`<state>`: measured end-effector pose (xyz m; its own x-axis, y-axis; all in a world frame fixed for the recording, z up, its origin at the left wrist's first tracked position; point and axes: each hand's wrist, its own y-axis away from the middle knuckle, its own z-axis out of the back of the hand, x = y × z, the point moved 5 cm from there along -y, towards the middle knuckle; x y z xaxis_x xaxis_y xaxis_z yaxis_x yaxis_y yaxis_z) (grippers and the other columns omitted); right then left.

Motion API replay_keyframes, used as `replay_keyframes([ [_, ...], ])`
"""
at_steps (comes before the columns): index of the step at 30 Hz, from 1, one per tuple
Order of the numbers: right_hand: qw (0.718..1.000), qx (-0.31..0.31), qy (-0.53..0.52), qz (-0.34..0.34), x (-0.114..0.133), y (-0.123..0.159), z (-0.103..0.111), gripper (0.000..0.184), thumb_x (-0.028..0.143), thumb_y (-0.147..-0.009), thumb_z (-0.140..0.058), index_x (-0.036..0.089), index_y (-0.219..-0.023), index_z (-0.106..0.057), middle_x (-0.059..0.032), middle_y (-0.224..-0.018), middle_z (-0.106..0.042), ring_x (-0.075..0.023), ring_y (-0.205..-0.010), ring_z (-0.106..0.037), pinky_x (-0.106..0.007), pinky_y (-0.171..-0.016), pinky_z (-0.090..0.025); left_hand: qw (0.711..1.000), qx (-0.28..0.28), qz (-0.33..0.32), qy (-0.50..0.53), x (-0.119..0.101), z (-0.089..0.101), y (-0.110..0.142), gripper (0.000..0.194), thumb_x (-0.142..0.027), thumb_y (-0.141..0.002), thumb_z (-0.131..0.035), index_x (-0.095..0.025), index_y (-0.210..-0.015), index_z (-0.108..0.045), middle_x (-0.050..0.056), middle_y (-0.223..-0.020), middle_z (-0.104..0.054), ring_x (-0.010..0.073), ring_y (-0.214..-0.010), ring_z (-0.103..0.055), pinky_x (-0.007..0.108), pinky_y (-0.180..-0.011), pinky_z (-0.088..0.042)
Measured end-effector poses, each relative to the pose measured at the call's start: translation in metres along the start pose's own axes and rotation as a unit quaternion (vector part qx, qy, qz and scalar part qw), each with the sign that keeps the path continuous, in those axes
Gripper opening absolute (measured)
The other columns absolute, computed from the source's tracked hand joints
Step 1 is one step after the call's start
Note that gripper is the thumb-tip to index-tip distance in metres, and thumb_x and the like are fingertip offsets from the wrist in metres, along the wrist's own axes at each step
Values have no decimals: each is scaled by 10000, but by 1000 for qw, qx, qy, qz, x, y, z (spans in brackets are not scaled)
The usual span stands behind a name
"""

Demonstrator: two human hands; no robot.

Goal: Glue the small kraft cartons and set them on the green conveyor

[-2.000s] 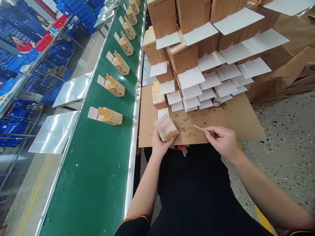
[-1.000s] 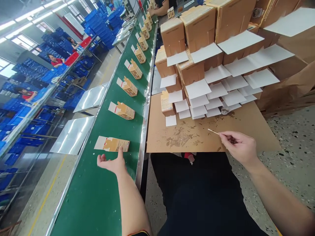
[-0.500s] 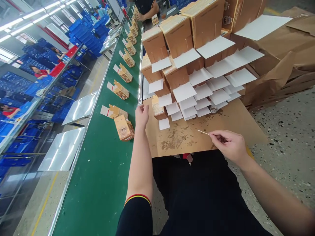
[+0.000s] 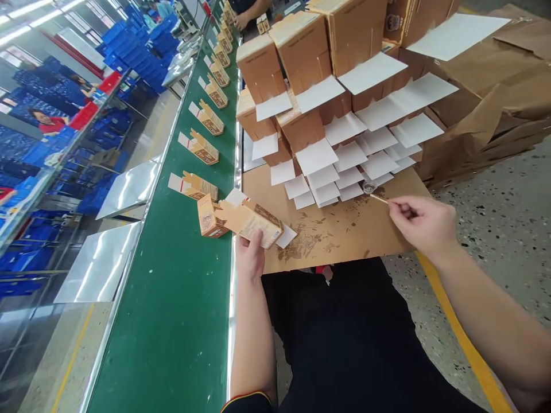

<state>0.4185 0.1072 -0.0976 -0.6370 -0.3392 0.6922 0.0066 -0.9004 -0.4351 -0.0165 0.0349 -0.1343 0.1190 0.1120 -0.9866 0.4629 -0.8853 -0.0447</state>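
Note:
My left hand point(image 4: 251, 256) grips a small printed cardboard box point(image 4: 260, 225) with its flaps open, tilted over the edge between the belt and the brown board. My right hand point(image 4: 424, 225) pinches a thin cotton swab point(image 4: 379, 198), whose tip reaches a small round clear dish point(image 4: 369, 187). Whether the tip touches the dish's contents I cannot tell. Beside the held box, another printed box point(image 4: 210, 217) stands on the green belt, close to its open flaps. Stacked boxes with white flaps point(image 4: 317, 156) rise beyond my hands.
Open boxes point(image 4: 202, 148) line the green conveyor belt point(image 4: 172, 321). Brown board point(image 4: 344, 229) with dark wet-looking spots lies before me. Brown wrapping paper point(image 4: 486, 115) is piled at the right. At the belt's far end is another person's arm point(image 4: 253, 12).
My left hand has taken the small box from the front of the stack and brought it nearer. My right hand has shifted right, bringing the swab's tip to the round dish.

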Motion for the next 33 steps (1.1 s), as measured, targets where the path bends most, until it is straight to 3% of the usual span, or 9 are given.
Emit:
replay_keyframes([
  [4,993,79,84,31,-8,-40,-17,345,391,-1085,-620,314,-750,-602,-61,-708,-691,-249,-680,-641,-422,-673,-513,997,7,34,-72,12,-12,21,955,-516,-567,-1151,-275,-1352,-662,137,-1384,-797,368,-1380,-766,546,-1194,-620],
  [7,988,105,98,48,-11,-54,-21,412,390,-1098,-565,312,-700,-494,-58,-671,-646,-228,-636,-567,-413,-648,-445,995,19,51,-88,19,-19,24,924,-492,-572,-1147,-273,-1300,-623,117,-1321,-799,336,-1311,-793,536,-1167,-629],
  [11,992,80,88,46,-9,-43,-12,285,358,-1069,-620,313,-788,-615,-56,-718,-706,-247,-675,-650,-431,-669,-523,996,20,55,-74,22,-22,23,899,-461,-590,-1137,-281,-1293,-607,109,-1344,-782,321,-1312,-788,513,-1162,-624],
  [14,996,72,19,44,8,-13,-18,158,335,-1051,-676,301,-925,-764,-48,-796,-785,-241,-681,-710,-416,-639,-589,996,24,63,-65,25,-24,22,862,-456,-624,-1121,-274,-1305,-624,115,-1326,-787,333,-1307,-788,520,-1158,-623],
  [20,963,199,-141,114,77,65,-104,214,159,-1060,-646,247,-968,-818,-18,-806,-784,-167,-655,-694,-293,-658,-558,994,30,67,-84,19,-26,21,792,-509,-638,-1107,-253,-1246,-669,125,-1267,-816,340,-1199,-820,537,-1102,-652],
  [23,952,232,-139,143,94,75,-145,256,100,-1051,-613,226,-889,-765,-26,-785,-748,-170,-696,-682,-277,-705,-536,992,37,62,-101,14,-25,19,758,-521,-664,-1095,-247,-1230,-671,120,-1238,-826,326,-1157,-830,517,-1062,-670],
  [25,945,259,-126,152,97,74,-158,270,87,-1044,-607,221,-846,-733,-41,-803,-751,-179,-725,-682,-278,-713,-528,992,45,61,-104,13,-25,18,743,-518,-677,-1091,-246,-1224,-668,116,-1222,-830,314,-1132,-834,499,-1039,-679],
  [28,945,259,-135,151,93,69,-150,276,94,-1046,-605,226,-841,-735,-38,-798,-744,-179,-707,-667,-282,-696,-524,991,52,59,-105,17,-26,19,763,-509,-672,-1093,-251,-1243,-658,117,-1244,-824,316,-1155,-830,493,-1043,-680],
  [33,964,178,-175,96,75,63,-92,209,193,-1063,-661,248,-957,-832,-13,-782,-764,-157,-621,-654,-282,-609,-534,983,51,-12,-176,21,-29,32,839,-443,-665,-1091,-249,-1357,-659,143,-1353,-779,366,-1317,-775,520,-1128,-643],
])
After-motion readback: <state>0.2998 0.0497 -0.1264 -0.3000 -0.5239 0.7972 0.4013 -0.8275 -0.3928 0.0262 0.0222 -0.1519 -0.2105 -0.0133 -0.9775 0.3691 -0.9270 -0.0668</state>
